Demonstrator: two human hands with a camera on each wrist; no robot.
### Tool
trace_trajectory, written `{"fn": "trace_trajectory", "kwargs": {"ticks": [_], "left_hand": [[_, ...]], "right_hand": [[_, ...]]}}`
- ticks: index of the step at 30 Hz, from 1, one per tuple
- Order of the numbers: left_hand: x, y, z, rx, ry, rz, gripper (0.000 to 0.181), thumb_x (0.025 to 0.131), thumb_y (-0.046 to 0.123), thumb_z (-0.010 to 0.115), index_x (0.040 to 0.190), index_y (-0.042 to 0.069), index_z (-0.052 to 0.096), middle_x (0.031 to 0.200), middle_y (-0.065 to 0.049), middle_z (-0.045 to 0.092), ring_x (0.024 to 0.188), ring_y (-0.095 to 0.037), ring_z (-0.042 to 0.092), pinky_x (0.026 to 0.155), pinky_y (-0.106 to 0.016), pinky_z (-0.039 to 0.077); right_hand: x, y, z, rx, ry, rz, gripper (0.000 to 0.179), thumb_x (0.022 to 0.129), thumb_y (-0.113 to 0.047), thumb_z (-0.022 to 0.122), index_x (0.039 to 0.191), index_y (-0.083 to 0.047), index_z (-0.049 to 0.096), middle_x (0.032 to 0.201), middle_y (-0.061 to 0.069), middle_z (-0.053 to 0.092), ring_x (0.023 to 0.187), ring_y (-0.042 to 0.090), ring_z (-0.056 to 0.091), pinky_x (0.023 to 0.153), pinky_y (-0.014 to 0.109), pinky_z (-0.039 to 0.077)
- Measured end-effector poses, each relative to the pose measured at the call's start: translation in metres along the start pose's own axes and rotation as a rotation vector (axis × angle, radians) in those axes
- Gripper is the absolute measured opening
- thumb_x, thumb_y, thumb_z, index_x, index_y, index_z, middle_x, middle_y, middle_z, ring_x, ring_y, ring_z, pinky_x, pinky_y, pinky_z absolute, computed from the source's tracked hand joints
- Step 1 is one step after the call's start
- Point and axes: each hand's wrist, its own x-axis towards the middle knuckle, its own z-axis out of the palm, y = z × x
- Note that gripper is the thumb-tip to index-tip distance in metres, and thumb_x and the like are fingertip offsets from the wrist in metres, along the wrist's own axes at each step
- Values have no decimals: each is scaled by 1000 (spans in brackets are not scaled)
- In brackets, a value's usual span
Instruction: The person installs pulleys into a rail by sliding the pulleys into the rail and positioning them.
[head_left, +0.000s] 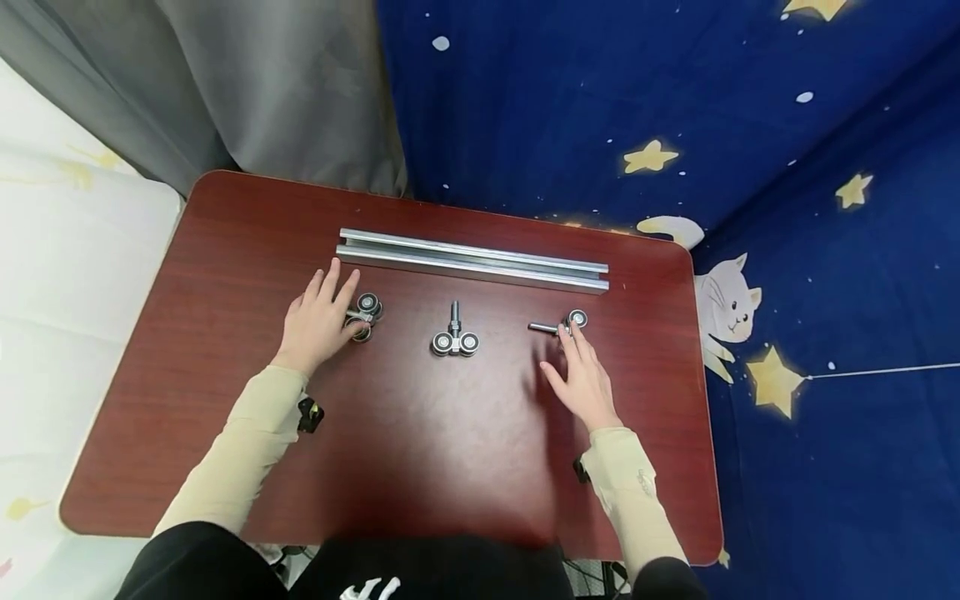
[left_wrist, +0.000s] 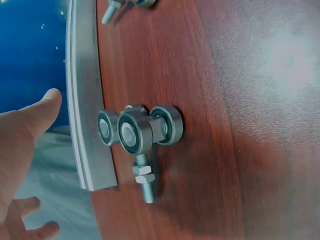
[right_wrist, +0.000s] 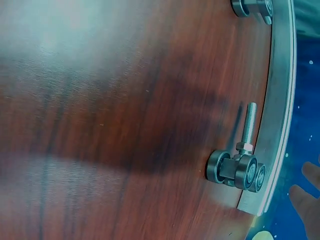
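Observation:
A left roller trolley [head_left: 367, 304] with small wheels and a threaded bolt lies beside my left hand [head_left: 311, 329]. From above the thumb overlaps it, but the left wrist view shows a gap between the hand [left_wrist: 20, 145] and the trolley [left_wrist: 136, 131]. My right hand [head_left: 587, 383] hovers over the right trolley [head_left: 577, 317], partly covering it, its fingers extended. In the right wrist view that trolley [right_wrist: 230, 169] lies apart from the fingers [right_wrist: 305, 200]. Between the hands a middle trolley [head_left: 455, 342] lies with its bolt pointing away from me. Neither hand holds anything.
A long silver metal channel rail [head_left: 472, 260] lies across the reddish-brown table [head_left: 187, 375], behind the trolleys. A grey curtain [head_left: 292, 92] and a blue star-patterned cloth [head_left: 525, 108] hang beyond the far edge. White fabric [head_left: 67, 292] is at the left.

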Motion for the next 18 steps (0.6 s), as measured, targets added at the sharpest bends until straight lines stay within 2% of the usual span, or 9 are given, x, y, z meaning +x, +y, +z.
{"fn": "trace_trajectory", "kwargs": {"ticks": [5,9,14,18], "left_hand": [[17,-6,5,-21,-20,-3,83,77,37,68,142,6,26,147,-20,18,133,-40,18,89,-60,36],[33,-8,7,-19,-56,9,85,77,38,69,141,3,26,145,-23,22,132,-41,17,92,-59,35],[53,-11,9,-16,-61,24,82,78,35,68,139,-2,28,142,-26,24,128,-43,27,90,-56,38],[64,-13,11,-26,-76,5,78,78,32,68,137,-3,30,140,-27,26,126,-44,29,95,-55,35]], "right_hand": [[10,5,1,-1,-30,13,63,86,-37,57,139,-12,35,142,13,35,124,30,39,88,51,42],[18,12,5,-12,-32,-2,57,86,-35,58,134,-9,43,136,13,43,120,29,43,87,49,44],[30,18,15,-17,-45,-36,46,85,-30,60,123,-7,52,126,12,51,116,26,46,86,46,45],[38,18,23,-37,-67,-79,42,84,-28,60,120,-6,54,121,11,54,112,28,50,87,46,45]]}}
